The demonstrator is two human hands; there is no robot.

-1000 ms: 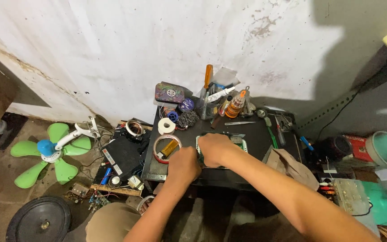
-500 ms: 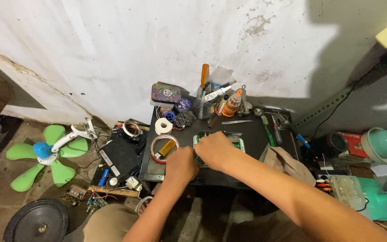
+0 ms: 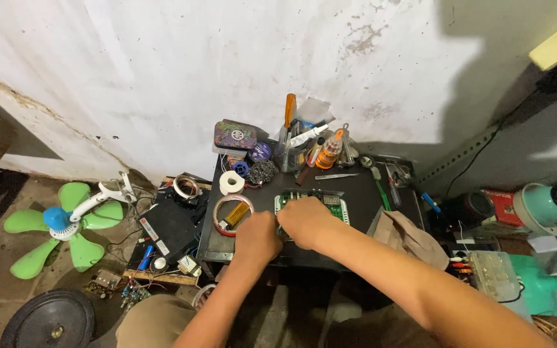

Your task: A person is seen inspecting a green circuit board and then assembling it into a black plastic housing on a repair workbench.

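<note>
Your left hand (image 3: 257,240) and right hand (image 3: 305,221) are both resting, fingers curled, on the green rectangular circuit board (image 3: 325,203). Whether they are gripping it, you cannot tell. A roll of white tape (image 3: 231,182) is lying just left of the board.

Both hands on the green circuit board (image 3: 320,201) mid-bench (image 3: 362,187): left hand (image 3: 257,240) at its near-left corner, right hand (image 3: 305,221) covering most of it, fingers hidden so grip unclear. Just left of the board, a tape ring (image 3: 230,214) with a small amber part inside; white tape roll (image 3: 231,182) behind it. Screwdrivers and bottles stand in a holder (image 3: 304,151) by the wall; green fan blade (image 3: 59,225) on the floor, left.
</note>
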